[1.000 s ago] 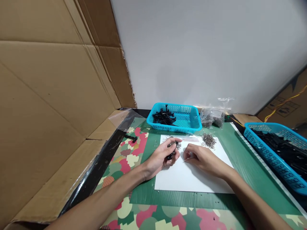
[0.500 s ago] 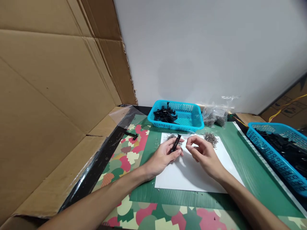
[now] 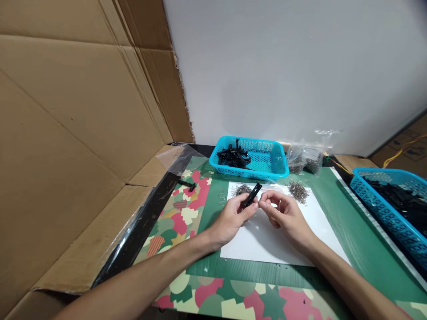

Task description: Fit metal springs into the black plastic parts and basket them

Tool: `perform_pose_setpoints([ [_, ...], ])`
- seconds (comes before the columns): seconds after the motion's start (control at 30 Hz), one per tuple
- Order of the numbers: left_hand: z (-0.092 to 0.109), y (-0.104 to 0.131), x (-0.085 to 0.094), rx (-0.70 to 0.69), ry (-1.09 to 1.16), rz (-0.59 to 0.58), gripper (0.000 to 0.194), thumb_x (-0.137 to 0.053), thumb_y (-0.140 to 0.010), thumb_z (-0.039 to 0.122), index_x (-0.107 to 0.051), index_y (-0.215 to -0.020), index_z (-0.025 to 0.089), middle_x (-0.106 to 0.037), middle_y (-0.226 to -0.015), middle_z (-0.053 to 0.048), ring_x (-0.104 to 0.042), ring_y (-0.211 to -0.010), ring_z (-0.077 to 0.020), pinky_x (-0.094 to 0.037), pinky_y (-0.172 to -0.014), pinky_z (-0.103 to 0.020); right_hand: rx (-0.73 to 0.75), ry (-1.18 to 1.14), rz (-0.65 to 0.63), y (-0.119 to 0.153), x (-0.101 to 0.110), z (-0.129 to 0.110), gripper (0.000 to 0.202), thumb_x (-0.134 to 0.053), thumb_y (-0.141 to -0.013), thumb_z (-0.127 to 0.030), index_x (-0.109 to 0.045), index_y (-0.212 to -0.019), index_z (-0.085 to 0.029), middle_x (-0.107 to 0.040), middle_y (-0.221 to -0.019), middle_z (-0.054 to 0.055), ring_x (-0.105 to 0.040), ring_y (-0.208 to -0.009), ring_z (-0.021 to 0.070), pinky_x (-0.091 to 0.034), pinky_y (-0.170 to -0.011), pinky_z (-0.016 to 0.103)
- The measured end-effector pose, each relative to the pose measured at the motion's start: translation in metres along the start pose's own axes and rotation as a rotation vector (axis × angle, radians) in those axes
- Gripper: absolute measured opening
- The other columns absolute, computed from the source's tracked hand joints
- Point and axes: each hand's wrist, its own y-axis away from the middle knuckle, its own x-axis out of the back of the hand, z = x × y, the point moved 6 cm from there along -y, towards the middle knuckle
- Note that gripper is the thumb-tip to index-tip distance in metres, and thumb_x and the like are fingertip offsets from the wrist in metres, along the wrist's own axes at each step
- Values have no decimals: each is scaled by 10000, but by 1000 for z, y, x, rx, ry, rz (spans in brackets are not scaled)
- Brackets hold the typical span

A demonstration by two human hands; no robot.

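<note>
A slim black plastic part (image 3: 252, 195) is gripped between the thumb and fingers of my left hand (image 3: 235, 218), tilted up to the right. Close beside it, my right hand (image 3: 286, 218) is closed in a pinch, thumb against forefinger; whatever sits between those fingertips is too small to make out. Both hands are over a white sheet (image 3: 267, 249). Small metal pieces lie on the sheet in two piles, one (image 3: 242, 190) behind my left hand and the other (image 3: 298, 192) behind my right.
A blue basket (image 3: 248, 173) with black parts stands behind the sheet, and another (image 3: 388, 211) at the right. Clear bags (image 3: 305, 158) of metal pieces lie at the back. One black part (image 3: 191, 186) rests at left, near a cardboard wall (image 3: 83, 111).
My left hand has turned the black part, which now leans further right. The fingertips of my right hand are closer to it. The whole view has shifted slightly.
</note>
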Motion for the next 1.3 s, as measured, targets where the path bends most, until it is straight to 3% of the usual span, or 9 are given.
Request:
perform_pose_setpoints([
  [0.13, 3, 0, -4, 24, 78, -58, 516, -814, -829, 595, -557, -963, 168, -370, -675, 92, -282, -549, -64, -208, -512, -226, 1, 23, -15, 1, 3, -2, 340, -771, -894, -539, -702, -935, -209, -534, -729, -22, -345, -513, 79, -282, -454, 240],
  [0.33, 6, 2, -8, 51, 104, -116, 473, -780, -875, 572, -534, -956, 176, -290, -650, 118, -210, -501, -47, -153, -474, -213, 70, 136, -3, 3, 8, -13, 290, -773, -907, -486, -767, -892, -197, -511, -681, -18, -364, -569, 102, -300, -504, 261],
  [0.63, 5, 3, -8, 26, 43, -142, 401, -728, -932, 531, -543, -948, 175, -313, -652, 109, -240, -510, -53, -175, -460, -199, 106, 207, -48, 3, 16, -25, 233, -728, -956, -444, -794, -990, -223, -703, -900, 49, -542, -709, 139, -379, -547, 260],
  [0.77, 4, 3, -4, -5, -87, -115, 386, -702, -957, 526, -590, -960, 156, -396, -704, 78, -315, -564, -60, -242, -495, -195, 109, 282, -97, 5, 13, -30, 224, -688, -991, -421, -799, -1059, -239, -738, -978, 58, -617, -830, 172, -416, -569, 254],
  [0.87, 4, 4, -3, -28, -152, -111, 383, -697, -963, 521, -621, -997, 147, -454, -751, 61, -372, -605, -66, -285, -525, -197, 120, 316, -102, 7, 11, -29, 223, -688, -989, -427, -792, -1050, -239, -732, -953, 48, -610, -797, 171, -419, -557, 258],
  [1.1, -2, 4, -7, 13, -55, -162, 374, -707, -957, 516, -591, -971, 160, -406, -681, 85, -320, -550, -58, -237, -480, -199, 190, 318, -103, 7, 12, -31, 196, -697, -979, -393, -770, -919, -222, -734, -934, 61, -635, -810, 195, -449, -610, 292],
  [1.3, -1, 3, -9, 40, 49, -179, 360, -730, -948, 491, -569, -976, 171, -358, -682, 96, -290, -511, -43, -202, -450, -188, 167, 281, -103, 9, 7, -33, 187, -661, -1007, -371, -725, -934, -212, -714, -956, 50, -614, -802, 170, -454, -621, 274],
])
